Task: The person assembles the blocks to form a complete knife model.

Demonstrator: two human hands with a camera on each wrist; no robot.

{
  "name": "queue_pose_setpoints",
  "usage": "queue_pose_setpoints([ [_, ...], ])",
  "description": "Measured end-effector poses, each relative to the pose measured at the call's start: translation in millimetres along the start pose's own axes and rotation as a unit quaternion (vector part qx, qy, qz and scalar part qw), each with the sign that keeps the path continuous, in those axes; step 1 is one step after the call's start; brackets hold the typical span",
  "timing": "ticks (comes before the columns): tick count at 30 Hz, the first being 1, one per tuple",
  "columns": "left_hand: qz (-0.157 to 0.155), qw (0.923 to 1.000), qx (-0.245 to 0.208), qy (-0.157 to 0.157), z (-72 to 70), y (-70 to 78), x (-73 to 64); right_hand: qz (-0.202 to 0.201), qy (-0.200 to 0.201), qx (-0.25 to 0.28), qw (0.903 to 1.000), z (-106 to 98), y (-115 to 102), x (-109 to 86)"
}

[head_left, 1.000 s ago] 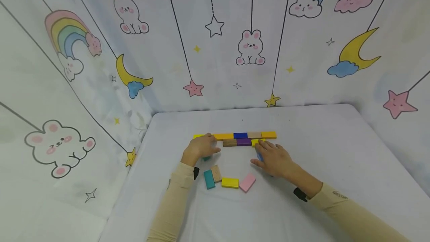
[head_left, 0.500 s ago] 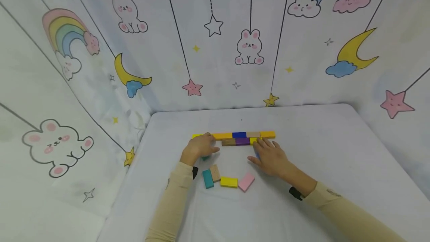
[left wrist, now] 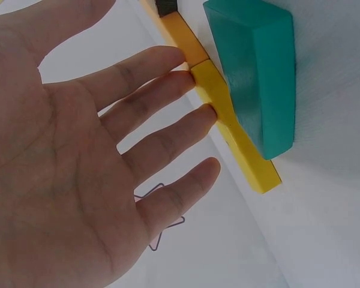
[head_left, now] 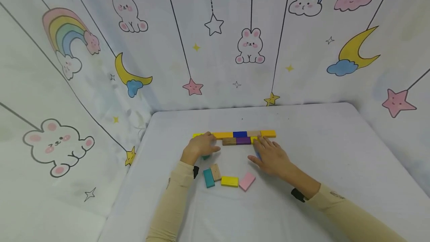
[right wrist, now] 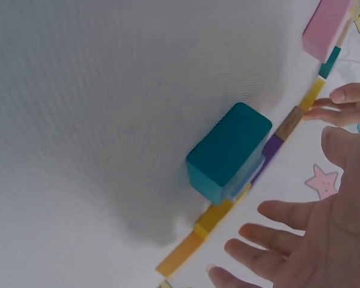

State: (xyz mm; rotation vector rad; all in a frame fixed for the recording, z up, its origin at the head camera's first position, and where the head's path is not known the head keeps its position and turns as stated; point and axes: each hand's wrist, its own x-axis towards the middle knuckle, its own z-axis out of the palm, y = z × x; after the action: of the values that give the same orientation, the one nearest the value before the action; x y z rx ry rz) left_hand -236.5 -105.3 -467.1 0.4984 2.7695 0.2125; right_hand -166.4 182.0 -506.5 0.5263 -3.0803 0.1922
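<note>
Nearest: four loose blocks flat on the desk [head_left: 319, 137]. Teal block [head_left: 209, 178] touches the tan block [head_left: 216, 172]; yellow block [head_left: 230, 181] just right of them; pink block [head_left: 247, 181] next, angled. None is in a row, so probably left to place.

Further in, both hands. Left hand [head_left: 201, 146]: fingers straight, slightly spread, tips apparently touching the far row's left end; pinching nothing. Green block [head_left: 205, 157] sits partly hidden under it. Right hand [head_left: 273, 157]: fingers spread, thumb out, over the front row's right end; no pinch, contact unclear. Blue block [head_left: 258, 155] peeks out beneath; its wrist view shows a second teal block [right wrist: 228, 150] just in front. These look unplaced too.

Past the hands, front row [head_left: 243, 141]: brown, purple, yellow visible. Can't tell whether it continues under either hand. Far row [head_left: 240, 134] runs along behind, touching or nearly so: yellow, orange, blue, tan, orange.

Judgement: far row looks done, bar some straightening; front row partway, shorter as far as visible.
</note>
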Motion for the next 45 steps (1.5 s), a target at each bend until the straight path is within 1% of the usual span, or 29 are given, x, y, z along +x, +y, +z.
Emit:
queue_pose_setpoints([
  [4, 0.004, 1.0000, -0.006, -0.002, -0.2, 0.8, 0.1, -0.001, -0.009, -0.007, 0.9999, -1.8, -0.2, -4.6],
  [7, 0.002, 1.0000, -0.006, -0.002, -1.0, 0.9, -0.6, -0.002, -0.015, 0.001, 0.9999, -5.3, -1.5, -9.5],
  [13, 0.006, 1.0000, -0.003, -0.002, -1.2, -0.1, -1.1, -0.005, -0.010, 0.005, 0.9999, -11.3, -2.9, -20.5],
  [19, 0.004, 1.0000, 0.003, -0.003, 0.0, -1.7, -2.6, -0.017, -0.007, 0.019, 0.9996, -15.1, -5.2, -31.8],
  [27, 0.013, 0.9999, 0.003, 0.001, -2.0, 0.4, -2.6, -0.016, 0.002, 0.012, 0.9998, -18.1, -7.5, -43.0],
  [34, 0.003, 1.0000, 0.005, -0.002, -2.0, -2.0, -3.0, -0.032, -0.002, 0.012, 0.9994, -16.6, -7.2, -47.6],
  [41, 0.008, 1.0000, 0.003, 0.002, -1.5, -2.6, -1.2, -0.036, -0.008, -0.002, 0.9993, -16.0, -2.7, -51.4],
  [45, 0.011, 0.9999, -0.003, 0.003, 0.2, -1.6, -0.2, -0.041, -0.002, -0.011, 0.9991, -16.3, 0.5, -53.7],
])
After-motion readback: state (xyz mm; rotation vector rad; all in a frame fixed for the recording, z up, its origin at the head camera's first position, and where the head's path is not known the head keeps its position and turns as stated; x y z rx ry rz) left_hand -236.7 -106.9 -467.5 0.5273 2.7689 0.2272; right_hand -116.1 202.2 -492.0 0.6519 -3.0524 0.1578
